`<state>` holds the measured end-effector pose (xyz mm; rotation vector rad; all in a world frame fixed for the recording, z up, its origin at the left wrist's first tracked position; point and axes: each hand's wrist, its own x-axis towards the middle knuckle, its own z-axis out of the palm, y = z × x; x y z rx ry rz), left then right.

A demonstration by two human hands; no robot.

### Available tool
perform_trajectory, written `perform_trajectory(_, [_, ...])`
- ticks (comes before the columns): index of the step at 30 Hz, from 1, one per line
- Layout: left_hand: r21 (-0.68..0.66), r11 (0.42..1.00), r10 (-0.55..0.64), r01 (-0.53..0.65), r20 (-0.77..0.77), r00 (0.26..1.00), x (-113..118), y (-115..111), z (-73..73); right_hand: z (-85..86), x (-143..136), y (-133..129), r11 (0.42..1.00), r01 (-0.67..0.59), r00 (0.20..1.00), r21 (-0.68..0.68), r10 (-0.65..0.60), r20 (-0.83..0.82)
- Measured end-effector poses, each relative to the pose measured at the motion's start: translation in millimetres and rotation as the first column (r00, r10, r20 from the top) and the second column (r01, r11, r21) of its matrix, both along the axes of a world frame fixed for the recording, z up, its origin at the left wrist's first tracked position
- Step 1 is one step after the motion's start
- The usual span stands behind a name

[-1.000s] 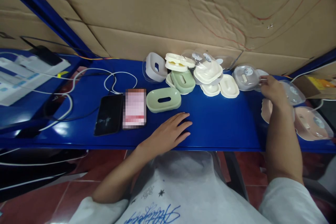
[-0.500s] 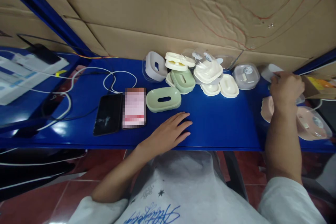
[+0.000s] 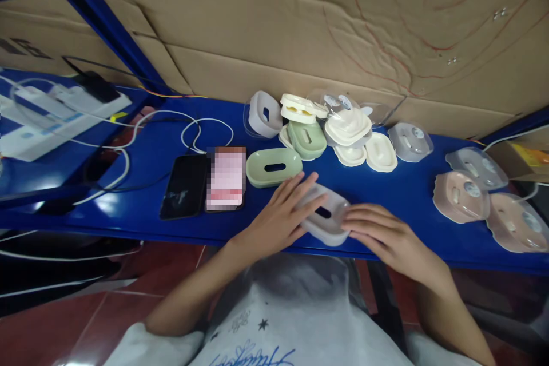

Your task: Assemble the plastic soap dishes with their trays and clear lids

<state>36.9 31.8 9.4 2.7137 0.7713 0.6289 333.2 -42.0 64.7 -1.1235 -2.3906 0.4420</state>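
A pale lilac oval dish [image 3: 332, 229] with a slot in its floor is between my hands at the table's front edge. My left hand [image 3: 285, 211] has its fingers spread over the dish's left rim. With fingers pressed together, my right hand [image 3: 380, 231] grips the dish's right end. Just behind my left hand lies a green slotted dish [image 3: 261, 167]. Another green piece [image 3: 315, 146] leans among cream pieces [image 3: 381, 151] farther back, beside an upright lilac dish [image 3: 262, 114].
Two phones, one dark [image 3: 183, 186] and one lit [image 3: 227, 177], lie left of the green dish. White cables and a power strip [image 3: 86, 117] are at the left. Clear-lidded pink boxes [image 3: 461, 209] stand at the right, a lilac box [image 3: 410, 151] behind. Cardboard lines the back.
My right hand has come from the far right to the front middle with the lilac dish. My left hand has shifted slightly and now touches the dish. The view has shifted a little.
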Motion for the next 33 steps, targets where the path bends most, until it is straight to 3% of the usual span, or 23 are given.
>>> perform_trajectory(2, [-0.006, 0.999, -0.053, 0.053, -0.062, 0.997, 0, 2, -1.7, -7.8, 4, 8, 1.0, 0.008, 1.0, -0.002, -0.008, 0.02])
perform_trajectory(4, [-0.011, 0.997, -0.076, 0.075, -0.071, 0.995, -2, 2, -2.2, -14.5, 23, 25, 0.983, 0.169, 0.982, 0.078, -0.175, 0.073])
perform_trajectory(6, [-0.021, 0.997, -0.079, 0.078, -0.049, 0.996, -3, 1, -0.6, -22.9, 49, 44, 0.903, 0.385, 0.897, 0.192, -0.415, 0.152])
perform_trajectory(8, [-0.047, 0.995, -0.09, 0.089, -0.031, 0.995, -5, -1, 2.5, -33.3, 75, 56, 0.84, 0.492, 0.804, 0.228, -0.539, 0.251])
perform_trajectory(11, [-0.076, 0.992, -0.108, 0.106, -0.031, 0.994, -6, -3, 5.2, -47.4, 101, 53, 0.856, 0.493, 0.784, 0.157, -0.515, 0.347])
perform_trajectory(15, [0.013, 0.998, -0.06, 0.061, -0.027, 0.998, -2, -2, 0.3, -52.3, 110, 19, 0.859, 0.47, 0.802, 0.2, -0.511, 0.309])
perform_trajectory(20, [0.124, 0.992, -0.013, -0.003, 0.129, 0.992, 1, -1, -1.6, -45.4, 84, -18, 0.91, 0.404, 0.896, 0.095, -0.415, 0.161])
perform_trajectory(24, [0.114, 0.992, 0.015, -0.045, 0.252, 0.967, 0, -1, 2.1, -41.3, 51, -18, 0.97, 0.243, 0.966, -0.005, -0.242, 0.094])
perform_trajectory(27, [0.109, 0.993, 0.024, -0.054, 0.262, 0.965, 1, 0, 1.0, -38.9, 34, -7, 0.982, 0.178, 0.983, 0.067, -0.18, 0.03])
perform_trajectory(31, [0.112, 0.993, 0.016, -0.042, 0.226, 0.974, 7, 1, -0.5, -35.9, 20, 3, 0.901, 0.306, 0.952, 0.306, -0.292, -0.094])
perform_trajectory(33, [0.114, 0.993, 0.0, -0.02, 0.169, 0.986, 14, 2, 0.1, -37.1, 13, 6, 0.888, 0.269, 0.961, 0.372, -0.275, -0.039])
